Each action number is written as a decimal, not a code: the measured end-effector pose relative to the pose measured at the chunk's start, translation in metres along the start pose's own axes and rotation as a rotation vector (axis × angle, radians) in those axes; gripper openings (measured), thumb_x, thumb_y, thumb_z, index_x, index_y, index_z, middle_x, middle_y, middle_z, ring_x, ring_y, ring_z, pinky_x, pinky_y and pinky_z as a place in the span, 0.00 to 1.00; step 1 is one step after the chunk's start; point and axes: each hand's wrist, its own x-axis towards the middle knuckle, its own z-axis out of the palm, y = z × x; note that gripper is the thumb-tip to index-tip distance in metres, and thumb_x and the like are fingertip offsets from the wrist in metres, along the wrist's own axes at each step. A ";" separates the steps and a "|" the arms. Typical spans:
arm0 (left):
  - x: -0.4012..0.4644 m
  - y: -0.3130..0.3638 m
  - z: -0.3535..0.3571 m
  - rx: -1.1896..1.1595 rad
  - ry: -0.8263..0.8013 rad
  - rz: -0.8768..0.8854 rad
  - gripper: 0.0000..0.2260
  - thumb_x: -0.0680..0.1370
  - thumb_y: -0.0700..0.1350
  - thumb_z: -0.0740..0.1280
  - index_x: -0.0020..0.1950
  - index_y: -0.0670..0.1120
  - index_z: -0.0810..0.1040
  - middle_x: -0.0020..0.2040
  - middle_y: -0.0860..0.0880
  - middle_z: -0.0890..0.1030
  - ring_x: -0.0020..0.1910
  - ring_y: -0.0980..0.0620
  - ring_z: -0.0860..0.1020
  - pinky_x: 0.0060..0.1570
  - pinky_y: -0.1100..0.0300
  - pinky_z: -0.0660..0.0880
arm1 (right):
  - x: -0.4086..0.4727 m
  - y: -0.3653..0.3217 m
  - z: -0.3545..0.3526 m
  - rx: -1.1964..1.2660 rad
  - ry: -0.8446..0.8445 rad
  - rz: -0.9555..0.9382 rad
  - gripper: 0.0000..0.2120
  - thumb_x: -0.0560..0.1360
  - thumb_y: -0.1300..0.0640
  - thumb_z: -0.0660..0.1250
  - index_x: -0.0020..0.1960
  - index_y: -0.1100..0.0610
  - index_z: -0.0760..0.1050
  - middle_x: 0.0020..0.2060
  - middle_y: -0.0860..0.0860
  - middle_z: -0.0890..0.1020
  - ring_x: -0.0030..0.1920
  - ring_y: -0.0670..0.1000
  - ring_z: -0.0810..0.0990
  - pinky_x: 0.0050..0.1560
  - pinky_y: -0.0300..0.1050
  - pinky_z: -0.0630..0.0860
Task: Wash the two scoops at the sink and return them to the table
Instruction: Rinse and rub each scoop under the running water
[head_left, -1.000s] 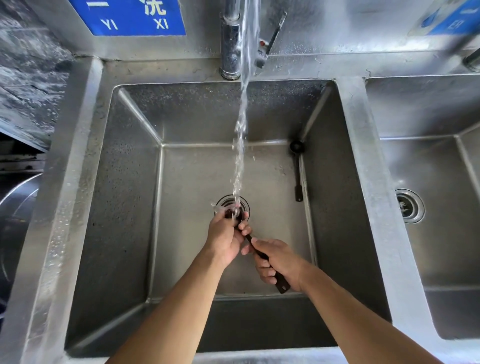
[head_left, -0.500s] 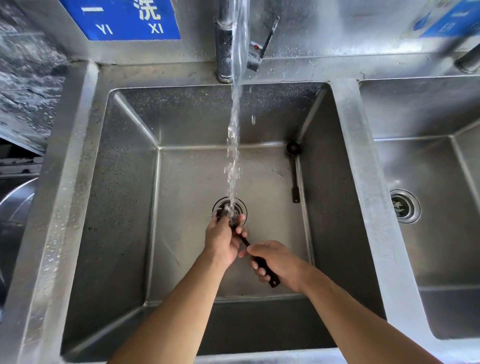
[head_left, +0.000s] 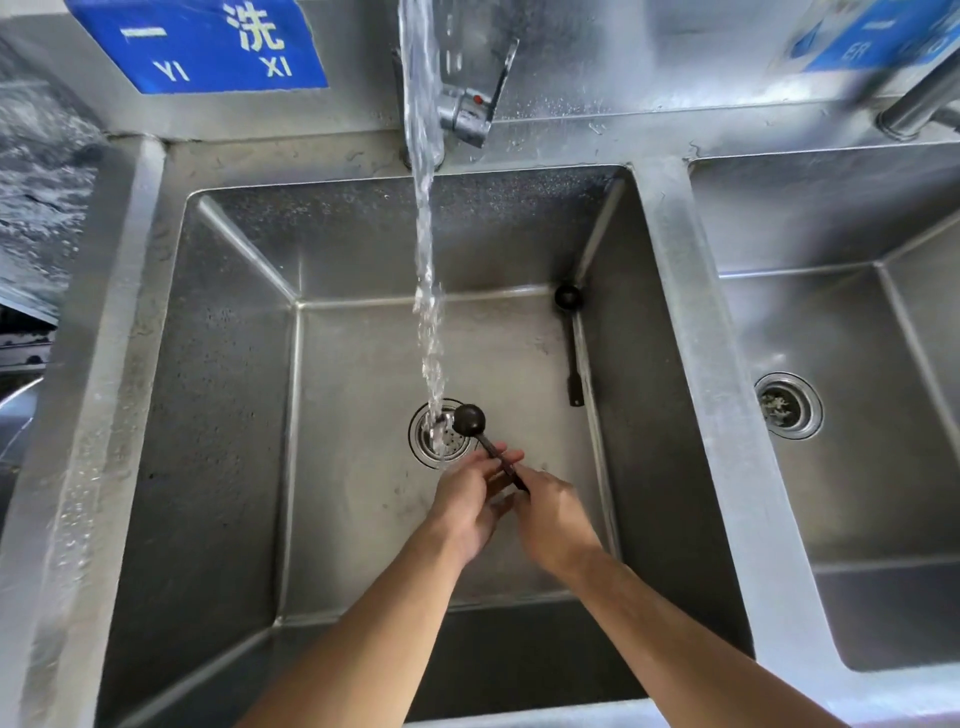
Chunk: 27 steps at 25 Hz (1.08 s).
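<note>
A dark scoop (head_left: 469, 419) with a round bowl sticks out just right of the water stream (head_left: 427, 291), bowl turned back-side up over the drain (head_left: 439, 434). My right hand (head_left: 553, 512) grips its handle end. My left hand (head_left: 470, 499) has its fingers around the middle of the handle. A second dark scoop (head_left: 571, 343) lies on the sink floor along the right wall, its bowl toward the back corner.
The steel sink basin (head_left: 234, 415) is deep and wet. The tap lever (head_left: 470, 111) stands at the back ledge, water running. A second basin (head_left: 852, 415) with its own drain lies to the right. A blue sign (head_left: 208, 44) hangs at the back.
My left hand slid off the scoop's bowl down to the handle, so the bowl now shows. Both hands pulled slightly toward me and right of the stream.
</note>
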 end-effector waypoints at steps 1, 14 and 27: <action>0.002 0.000 0.003 -0.012 -0.006 0.007 0.10 0.81 0.34 0.59 0.55 0.41 0.79 0.49 0.42 0.87 0.44 0.45 0.83 0.42 0.53 0.76 | 0.000 0.002 -0.002 0.053 0.001 0.037 0.17 0.83 0.63 0.59 0.69 0.53 0.76 0.56 0.51 0.85 0.52 0.49 0.84 0.49 0.35 0.79; 0.060 0.014 0.065 0.139 0.170 0.230 0.06 0.79 0.38 0.69 0.51 0.48 0.81 0.37 0.47 0.86 0.35 0.48 0.83 0.38 0.55 0.78 | 0.024 0.034 -0.018 0.485 0.106 0.614 0.15 0.82 0.58 0.60 0.41 0.57 0.81 0.33 0.54 0.83 0.35 0.53 0.81 0.42 0.51 0.81; 0.129 0.019 0.086 0.600 0.205 0.346 0.13 0.76 0.31 0.67 0.58 0.40 0.83 0.48 0.42 0.86 0.49 0.43 0.84 0.56 0.45 0.82 | 0.119 0.049 0.010 0.722 0.389 0.674 0.16 0.78 0.64 0.65 0.32 0.58 0.81 0.26 0.52 0.81 0.25 0.49 0.77 0.22 0.36 0.72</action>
